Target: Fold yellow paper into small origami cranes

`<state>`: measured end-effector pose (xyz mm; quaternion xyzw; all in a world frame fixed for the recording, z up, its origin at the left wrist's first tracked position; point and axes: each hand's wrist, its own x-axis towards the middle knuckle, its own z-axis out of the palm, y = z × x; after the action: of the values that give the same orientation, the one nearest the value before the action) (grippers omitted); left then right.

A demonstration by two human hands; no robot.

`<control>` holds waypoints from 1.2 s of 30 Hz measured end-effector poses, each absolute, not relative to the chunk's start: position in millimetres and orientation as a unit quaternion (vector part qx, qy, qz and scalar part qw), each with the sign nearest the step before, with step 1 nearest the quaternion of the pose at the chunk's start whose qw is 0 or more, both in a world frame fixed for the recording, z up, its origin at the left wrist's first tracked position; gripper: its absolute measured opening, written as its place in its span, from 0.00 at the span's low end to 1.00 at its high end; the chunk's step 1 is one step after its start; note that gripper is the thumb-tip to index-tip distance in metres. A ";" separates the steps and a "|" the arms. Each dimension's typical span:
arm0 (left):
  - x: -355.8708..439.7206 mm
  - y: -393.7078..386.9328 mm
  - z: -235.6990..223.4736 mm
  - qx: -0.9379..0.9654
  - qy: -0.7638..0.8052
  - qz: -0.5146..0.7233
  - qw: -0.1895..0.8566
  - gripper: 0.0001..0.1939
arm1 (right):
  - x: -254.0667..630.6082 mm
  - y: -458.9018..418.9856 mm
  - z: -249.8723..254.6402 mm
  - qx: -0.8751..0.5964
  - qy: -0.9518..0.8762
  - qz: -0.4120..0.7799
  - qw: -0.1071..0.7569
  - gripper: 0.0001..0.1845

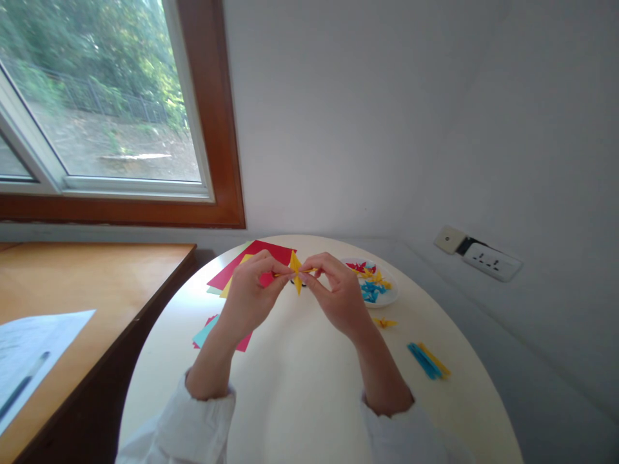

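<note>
Centrally, yellow folded paper (296, 265), between pinching hands (252, 295) (341, 298)

The table (294, 399) bears papers (264, 249), plate (393, 295), origami (385, 323), strips (425, 361)

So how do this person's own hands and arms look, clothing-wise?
The left sleeve and right sleeve are white, loose and plain, with no markings visible, ending partway along the forearms. The left hand and right hand are bare: no gloves, and no watch or bracelet shows.
</note>
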<state>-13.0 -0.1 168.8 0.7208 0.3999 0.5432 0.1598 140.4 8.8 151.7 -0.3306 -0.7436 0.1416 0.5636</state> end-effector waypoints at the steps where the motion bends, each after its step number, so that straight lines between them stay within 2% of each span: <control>1: -13.5 -0.1 168.5 0.721 0.399 0.543 0.160 0.06 | 140.3 8.7 151.7 -0.331 -0.748 0.138 0.559 0.04; 8: -14.7 3.7 165.4 0.707 0.390 0.554 0.203 0.04 | 138.9 8.0 150.8 -0.329 -0.742 0.142 0.567 0.04; 10: -13.9 5.8 164.6 0.687 0.380 0.568 0.246 0.02 | 138.4 7.7 150.5 -0.327 -0.730 0.154 0.580 0.04; 15: -13.0 8.9 164.6 0.634 0.364 0.581 0.358 0.07 | 138.2 8.1 149.6 -0.314 -0.711 0.167 0.607 0.03; 22: -14.2 10.8 164.8 0.625 0.326 0.614 0.354 0.08 | 138.7 8.5 149.9 -0.313 -0.695 0.168 0.625 0.05; 27: -13.5 10.0 164.4 0.606 0.311 0.635 0.364 0.05 | 140.0 7.7 151.8 -0.329 -0.682 0.182 0.627 0.07; 32: -12.2 11.6 161.0 0.568 0.292 0.655 0.404 0.04 | 140.6 8.3 151.2 -0.326 -0.665 0.228 0.632 0.07; 36: -12.8 13.2 160.0 0.564 0.292 0.627 0.451 0.08 | 140.1 8.1 149.5 -0.334 -0.662 0.229 0.631 0.06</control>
<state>-12.8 13.2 160.0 0.5636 0.2921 0.6272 0.4513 140.1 8.1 149.5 -0.3341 -0.6623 0.2285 0.6305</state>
